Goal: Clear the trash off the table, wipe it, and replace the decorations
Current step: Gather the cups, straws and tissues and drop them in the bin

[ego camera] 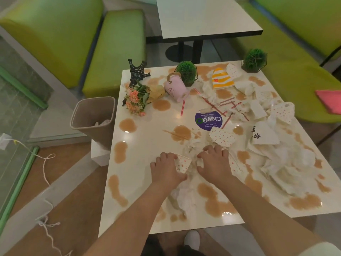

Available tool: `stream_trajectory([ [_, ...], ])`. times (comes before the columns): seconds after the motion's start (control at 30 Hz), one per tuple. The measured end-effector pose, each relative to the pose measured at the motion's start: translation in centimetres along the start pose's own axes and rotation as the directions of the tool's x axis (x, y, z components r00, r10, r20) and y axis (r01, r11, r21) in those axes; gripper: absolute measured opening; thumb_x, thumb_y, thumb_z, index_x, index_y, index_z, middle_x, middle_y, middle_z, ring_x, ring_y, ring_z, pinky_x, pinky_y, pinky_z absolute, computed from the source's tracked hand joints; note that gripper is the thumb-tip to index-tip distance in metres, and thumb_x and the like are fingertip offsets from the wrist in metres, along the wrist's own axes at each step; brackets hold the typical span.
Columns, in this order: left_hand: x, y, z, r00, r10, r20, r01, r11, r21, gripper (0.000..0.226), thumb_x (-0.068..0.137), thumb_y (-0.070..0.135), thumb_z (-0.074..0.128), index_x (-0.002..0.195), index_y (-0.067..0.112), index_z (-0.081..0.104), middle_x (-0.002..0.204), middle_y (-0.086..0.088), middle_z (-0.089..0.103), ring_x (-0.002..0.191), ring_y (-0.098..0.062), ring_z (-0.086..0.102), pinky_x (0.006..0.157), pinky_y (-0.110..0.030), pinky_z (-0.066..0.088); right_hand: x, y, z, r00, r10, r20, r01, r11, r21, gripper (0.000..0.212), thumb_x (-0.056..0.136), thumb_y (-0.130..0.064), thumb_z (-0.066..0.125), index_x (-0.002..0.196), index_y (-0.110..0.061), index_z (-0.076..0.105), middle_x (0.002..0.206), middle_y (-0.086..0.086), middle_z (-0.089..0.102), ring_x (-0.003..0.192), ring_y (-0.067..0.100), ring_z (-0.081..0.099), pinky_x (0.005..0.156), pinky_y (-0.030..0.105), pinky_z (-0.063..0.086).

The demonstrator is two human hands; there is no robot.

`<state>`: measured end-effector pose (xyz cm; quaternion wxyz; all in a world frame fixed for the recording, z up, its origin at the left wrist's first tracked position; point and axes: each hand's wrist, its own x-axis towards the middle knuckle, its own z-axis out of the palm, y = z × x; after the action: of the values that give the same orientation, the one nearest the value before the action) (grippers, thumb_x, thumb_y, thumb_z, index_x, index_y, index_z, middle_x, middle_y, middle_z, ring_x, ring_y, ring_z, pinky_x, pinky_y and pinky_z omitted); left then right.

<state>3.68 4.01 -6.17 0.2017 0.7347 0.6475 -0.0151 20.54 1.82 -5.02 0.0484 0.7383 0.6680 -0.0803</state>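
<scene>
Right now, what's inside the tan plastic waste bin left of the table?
The tan plastic waste bin shows some crumpled white paper or tissue against its right inner wall. Its near wall hides the bottom, so how full it is cannot be seen.

A white, brown-puddled bench [147,145] is seen from above. A dotted white paper cup [182,163] is held by the left hand [166,169], while crumpled white tissue [192,159] is grasped by the right hand [215,163]. A beige plastic bin [93,117] stands beside the bench.
</scene>
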Motion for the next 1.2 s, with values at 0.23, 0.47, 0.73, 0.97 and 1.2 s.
stream_trajectory([
  [0.23,0.7,0.1,-1.1,0.991,0.042,-0.125,-0.052,0.996,-0.078,0.05,0.079,0.048,0.056,0.124,0.028,0.049,0.118,0.007,0.05,0.112,-0.018,0.049,0.09,-0.035,0.037,0.2,-0.7,0.5,0.996,-0.072,-0.046,0.076,0.993,0.088,0.055,0.082,-0.037,0.059,0.136,-0.035,0.047,0.127,-0.004,0.048,0.115,0.025,0.039,0.09,0.039,0.024],
  [0.47,2.1,-0.8,-3.0,0.987,0.0,-0.158,-0.028,0.985,-0.17,0.038,0.089,0.033,0.048,0.125,0.023,0.05,0.12,0.003,0.054,0.109,-0.021,0.05,0.086,-0.035,0.042,1.0,-0.9,0.8,0.965,0.016,-0.263,0.052,0.966,0.252,0.008,0.075,-0.026,0.074,0.082,-0.026,0.069,0.105,0.0,0.059,0.099,0.029,0.052,0.086,0.041,0.035],
  [0.73,3.8,-1.9,-4.7,0.992,-0.048,-0.115,0.015,0.963,-0.268,0.04,0.092,0.028,0.048,0.131,0.022,0.048,0.125,0.003,0.054,0.113,-0.02,0.05,0.089,-0.037,0.045,4.1,-1.8,-0.8,0.999,-0.01,-0.05,0.027,0.935,0.353,0.009,0.086,-0.018,0.063,0.094,-0.022,0.066,0.123,-0.005,0.063,0.112,0.021,0.052,0.084,0.033,0.04],
  [0.97,5.1,-4.3,-6.4,0.981,-0.147,-0.126,0.071,0.878,-0.474,0.045,0.098,0.036,0.045,0.139,0.017,0.041,0.133,-0.002,0.053,0.116,-0.024,0.054,0.085,-0.033,0.045,5.8,-4.4,-2.3,0.976,0.18,-0.123,-0.059,0.763,0.644,0.008,0.085,-0.015,0.061,0.086,-0.022,0.058,0.081,-0.006,0.059,0.079,0.015,0.054,0.06,0.028,0.039],
  [1.2,7.8,-10.2,-9.6,0.963,-0.259,-0.076,0.122,0.669,-0.733,0.047,0.098,0.037,0.05,0.139,0.018,0.037,0.129,-0.001,0.056,0.116,-0.023,0.056,0.088,-0.033,0.045,9.6,-11.7,-5.0,0.976,0.22,0.01,-0.099,0.401,0.911,0.021,0.081,0.002,0.059,0.082,-0.017,0.067,0.086,-0.001,0.061,0.07,0.016,0.054,0.052,0.019,0.046],
])
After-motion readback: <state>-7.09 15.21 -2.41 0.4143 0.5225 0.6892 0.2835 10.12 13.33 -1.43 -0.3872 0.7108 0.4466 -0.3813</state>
